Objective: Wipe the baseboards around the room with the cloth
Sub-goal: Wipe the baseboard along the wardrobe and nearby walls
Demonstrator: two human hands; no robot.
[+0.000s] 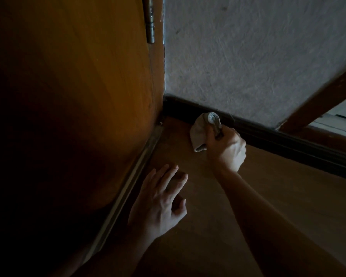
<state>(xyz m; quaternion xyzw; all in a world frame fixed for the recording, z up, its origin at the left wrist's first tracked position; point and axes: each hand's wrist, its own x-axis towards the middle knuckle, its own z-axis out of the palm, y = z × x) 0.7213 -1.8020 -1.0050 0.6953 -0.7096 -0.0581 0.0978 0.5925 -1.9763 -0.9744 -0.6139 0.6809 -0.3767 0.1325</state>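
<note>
Left hand [160, 198] spreads open over wood floor [308, 186], right hand [227, 150], grip round cloth [200, 132], at dark baseboard [288, 142].

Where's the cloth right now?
In the head view, centre-right: the right hand grips the cloth at the dark baseboard, near the wooden door corner.

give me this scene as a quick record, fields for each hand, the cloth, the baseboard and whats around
place: dim room corner, wooden door at left, grey textured wall at right
right hand: grips the cloth
cloth: light, bunched, its top end at the baseboard near the corner
baseboard: dark strip along the foot of the wall
left hand: fingers spread, holds nothing, low over the wooden floor; contact unclear
hinge: metal, on the door's edge
</note>
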